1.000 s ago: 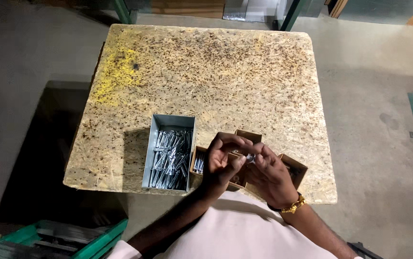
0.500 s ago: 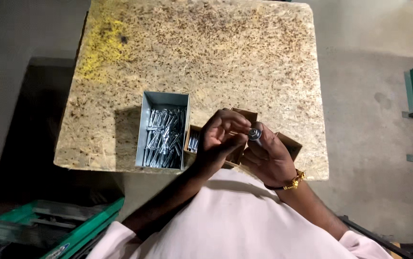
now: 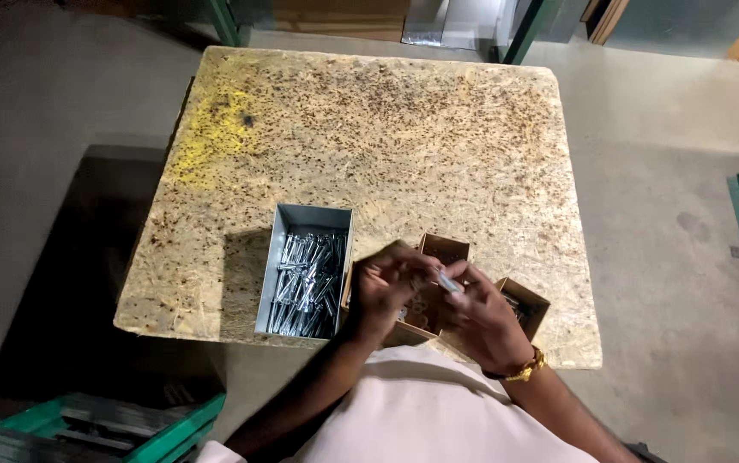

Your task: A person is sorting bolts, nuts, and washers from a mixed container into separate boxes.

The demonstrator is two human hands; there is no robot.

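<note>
Presently, both hands meet just above the brown cardboard box (image 3: 442, 257) at the near edge of the chipboard table (image 3: 369, 137). The right hand (image 3: 485, 313) pinches a small silvery bolt (image 3: 448, 281) between fingertips. The left hand (image 3: 386, 287) is curled beside it, touching the same bolt; its grip is blurred and cannot be told. Just left of the cardboard box stands a grey metal bin (image 3: 309, 270) filled with silvery bolts. A second cardboard box (image 3: 525, 304) sits right of the first.

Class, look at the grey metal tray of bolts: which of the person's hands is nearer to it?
Left. The left hand is just beside the grey tray, at its right wall; the right hand is farther right, over the brown boxes.
</note>
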